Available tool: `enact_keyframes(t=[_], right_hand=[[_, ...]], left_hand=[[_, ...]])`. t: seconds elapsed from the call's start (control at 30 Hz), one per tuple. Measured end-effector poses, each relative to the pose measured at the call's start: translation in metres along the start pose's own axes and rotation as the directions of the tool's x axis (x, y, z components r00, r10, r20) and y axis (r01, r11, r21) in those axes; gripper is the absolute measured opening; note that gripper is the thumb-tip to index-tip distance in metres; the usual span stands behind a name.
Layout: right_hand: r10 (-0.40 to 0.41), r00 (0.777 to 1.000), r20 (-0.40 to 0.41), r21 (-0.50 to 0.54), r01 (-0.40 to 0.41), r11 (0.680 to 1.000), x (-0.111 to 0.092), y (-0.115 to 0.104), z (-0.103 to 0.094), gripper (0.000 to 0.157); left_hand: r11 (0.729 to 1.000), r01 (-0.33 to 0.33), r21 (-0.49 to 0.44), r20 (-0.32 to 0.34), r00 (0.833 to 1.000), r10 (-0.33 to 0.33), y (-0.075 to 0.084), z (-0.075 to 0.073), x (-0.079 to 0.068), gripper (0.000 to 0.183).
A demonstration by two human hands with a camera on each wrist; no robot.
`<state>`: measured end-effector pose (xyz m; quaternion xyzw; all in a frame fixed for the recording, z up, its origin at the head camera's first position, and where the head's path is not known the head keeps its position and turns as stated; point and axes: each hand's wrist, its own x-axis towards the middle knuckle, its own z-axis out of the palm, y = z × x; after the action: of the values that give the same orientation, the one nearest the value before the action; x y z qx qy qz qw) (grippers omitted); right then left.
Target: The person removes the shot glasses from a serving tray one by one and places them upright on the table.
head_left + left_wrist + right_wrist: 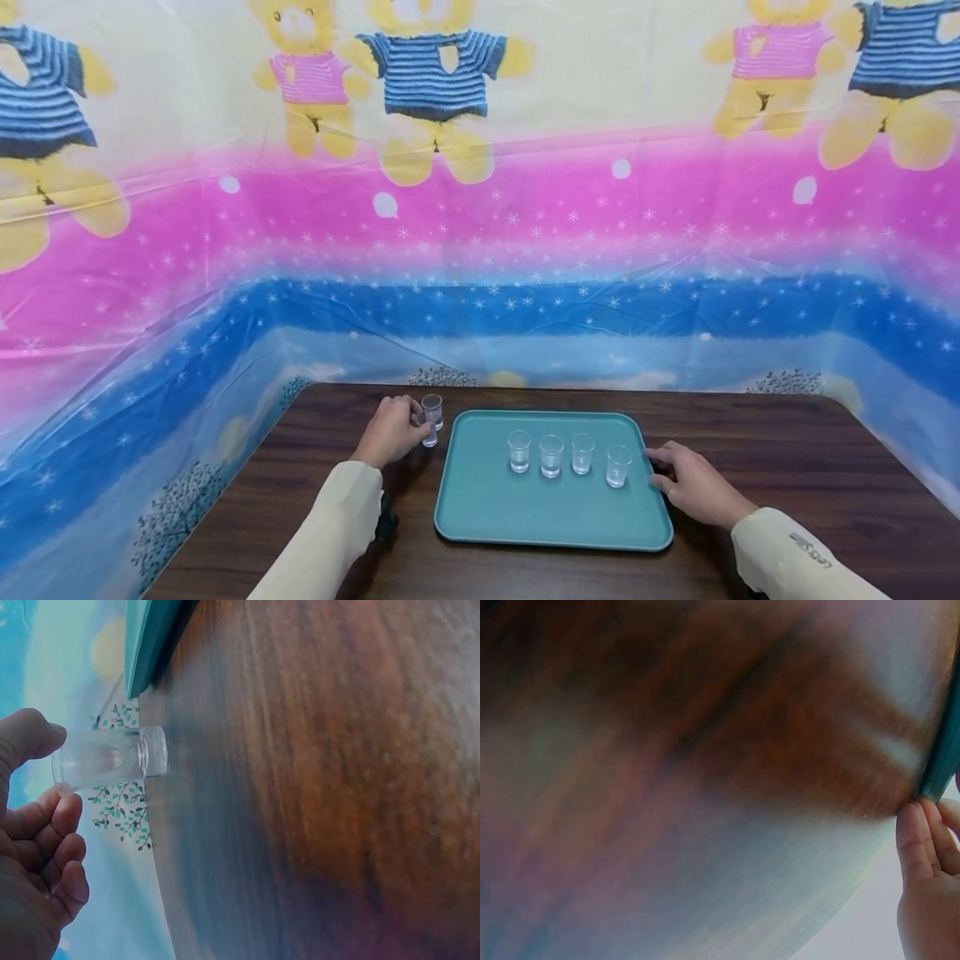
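Note:
My left hand point(386, 429) pinches a small clear shot glass point(430, 435) near its rim, left of the teal tray point(525, 515). In the left wrist view, the thumb and a finger hold this glass point(101, 757) from opposite sides; its base is close to the table, and I cannot tell if they touch. Just behind it stands a second shot glass point(432, 408). Several more shot glasses point(551, 457) stand upright in a loose row on the tray. At the tray's right rim, my right hand point(701, 483) holds the edge between thumb and fingers.
A dark wooden table point(780, 450) lies under everything. Around its back and sides hangs a printed cloth point(525, 308) with bears and snowflakes. The tray's raised rim point(555, 547) faces the near side of the table.

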<state>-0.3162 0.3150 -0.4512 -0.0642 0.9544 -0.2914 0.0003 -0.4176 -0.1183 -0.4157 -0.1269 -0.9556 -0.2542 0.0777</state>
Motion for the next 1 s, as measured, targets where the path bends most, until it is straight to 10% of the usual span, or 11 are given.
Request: enact_keyframes(t=[0.73,1.0], right_hand=[[-0.009,1.000,-0.005,0.000,0.009,1.000,-0.001,0.001,0.001,0.043],[-0.008,1.000,-0.003,-0.002,0.008,1.000,0.000,-0.001,0.001,0.043]], left_hand=[[0.986,-0.168,-0.020,-0.107,0.980,0.165,0.019,-0.001,-0.005,0.029],[0.923,-0.370,-0.101,-0.019,0.929,0.370,0.041,0.005,-0.007,0.022]])
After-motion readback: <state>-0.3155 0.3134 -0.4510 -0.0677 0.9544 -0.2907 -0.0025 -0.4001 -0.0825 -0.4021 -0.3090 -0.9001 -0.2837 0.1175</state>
